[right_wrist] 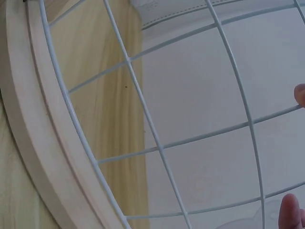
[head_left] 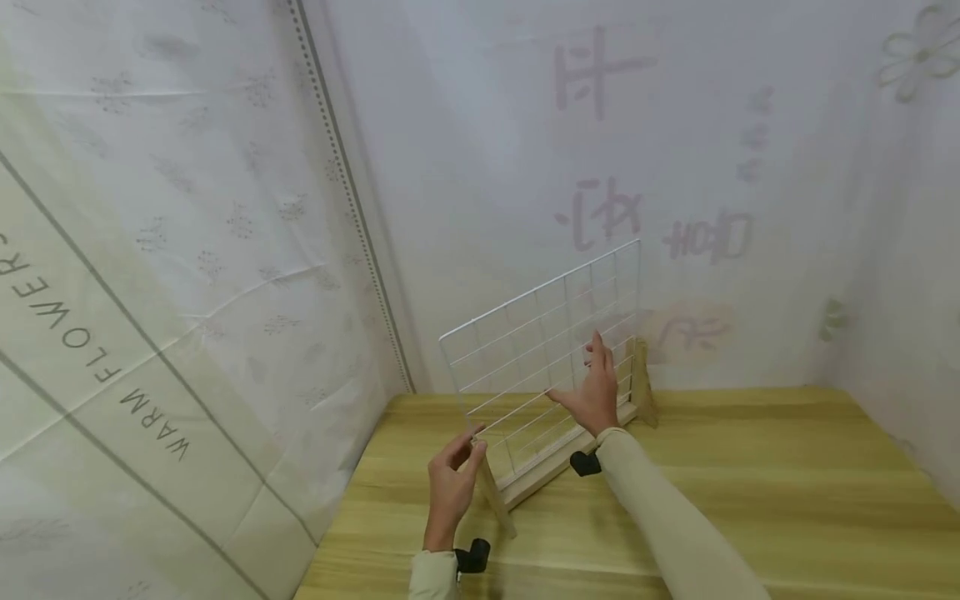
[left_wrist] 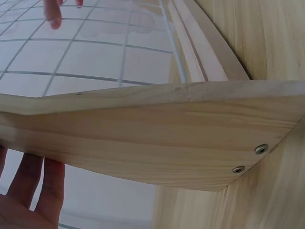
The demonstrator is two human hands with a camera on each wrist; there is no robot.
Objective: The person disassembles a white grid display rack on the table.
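A white wire grid panel (head_left: 536,291) stands upright, leaning a little, in a wooden stand with a grooved base rail (head_left: 551,472). At the near left end of the stand, my left hand (head_left: 450,487) pinches the top of the wooden side piece (left_wrist: 143,133) between thumb and fingers. Two metal screws (left_wrist: 261,149) show low on that side piece in the left wrist view. My right hand (head_left: 596,396) is spread in front of the grid, thumb apart from the raised fingers, gripping nothing. Beyond it rises the other side piece (head_left: 642,387).
The stand sits diagonally on a wood-grain table (head_left: 750,492). Pale printed curtains (head_left: 480,167) hang behind the table and along its left side (head_left: 187,250). Each wrist carries a black camera mount (head_left: 474,557).
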